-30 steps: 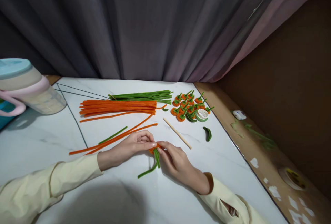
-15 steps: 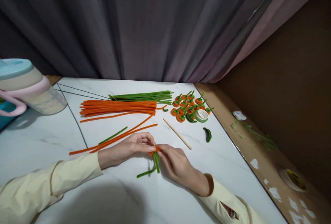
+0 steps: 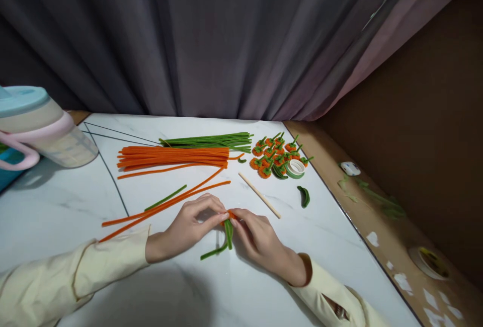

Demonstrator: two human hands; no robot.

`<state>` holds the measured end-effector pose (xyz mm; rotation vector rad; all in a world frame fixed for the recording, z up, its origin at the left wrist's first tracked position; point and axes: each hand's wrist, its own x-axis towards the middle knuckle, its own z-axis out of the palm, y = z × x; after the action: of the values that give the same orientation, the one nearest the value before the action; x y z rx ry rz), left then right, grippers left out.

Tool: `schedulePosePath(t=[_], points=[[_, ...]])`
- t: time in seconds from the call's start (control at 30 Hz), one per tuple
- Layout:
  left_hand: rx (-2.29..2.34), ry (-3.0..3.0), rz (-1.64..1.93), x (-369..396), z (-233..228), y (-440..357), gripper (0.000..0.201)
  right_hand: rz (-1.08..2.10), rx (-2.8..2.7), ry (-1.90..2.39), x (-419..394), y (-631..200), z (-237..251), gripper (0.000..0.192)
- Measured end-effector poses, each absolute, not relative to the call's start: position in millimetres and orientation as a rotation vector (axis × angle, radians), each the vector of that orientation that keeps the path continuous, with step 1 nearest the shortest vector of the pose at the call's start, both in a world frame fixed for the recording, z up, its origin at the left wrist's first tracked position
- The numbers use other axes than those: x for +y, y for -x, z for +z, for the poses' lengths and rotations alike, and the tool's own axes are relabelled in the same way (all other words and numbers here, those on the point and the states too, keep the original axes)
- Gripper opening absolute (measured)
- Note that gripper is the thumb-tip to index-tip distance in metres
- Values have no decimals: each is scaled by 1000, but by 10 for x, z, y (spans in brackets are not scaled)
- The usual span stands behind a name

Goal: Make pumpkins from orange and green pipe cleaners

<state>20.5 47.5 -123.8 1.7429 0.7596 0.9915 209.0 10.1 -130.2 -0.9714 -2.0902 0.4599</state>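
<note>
My left hand (image 3: 190, 225) and my right hand (image 3: 258, 239) meet over the white marble table (image 3: 68, 206), both pinching a small orange coil (image 3: 231, 215) of pipe cleaner. A green pipe cleaner stem (image 3: 227, 233) hangs from the coil and curls left onto the table. Two long orange pipe cleaners (image 3: 166, 205) and a short green piece (image 3: 166, 197) lie just left of my left hand. A wooden stick (image 3: 258, 194) lies just beyond my right hand.
Bundles of orange (image 3: 173, 157) and green pipe cleaners (image 3: 207, 141) lie farther back. Several finished orange flowers (image 3: 273, 155), a green tape roll (image 3: 295, 168) and a green curl (image 3: 303, 196) sit at the right. A lidded plastic jug (image 3: 37, 128) stands at left.
My left hand slid down and slightly toward me, its wrist turning, while still pinching the coil. The green stem shifted a little. My right hand stayed nearly in place.
</note>
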Motion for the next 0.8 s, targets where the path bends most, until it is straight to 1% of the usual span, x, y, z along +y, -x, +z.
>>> schedulePosePath(t=[0.13, 0.4, 0.8], points=[[607, -1941, 1112, 459, -1236, -201, 10, 467, -2069, 976, 100, -2085, -1314, 17], [591, -2162, 1203, 445, -1231, -191, 14, 449, -2069, 984, 102, -2090, -1330, 16], [738, -2073, 1177, 431, -1296, -162, 16, 421, -2036, 992, 101, -2072, -1319, 17]])
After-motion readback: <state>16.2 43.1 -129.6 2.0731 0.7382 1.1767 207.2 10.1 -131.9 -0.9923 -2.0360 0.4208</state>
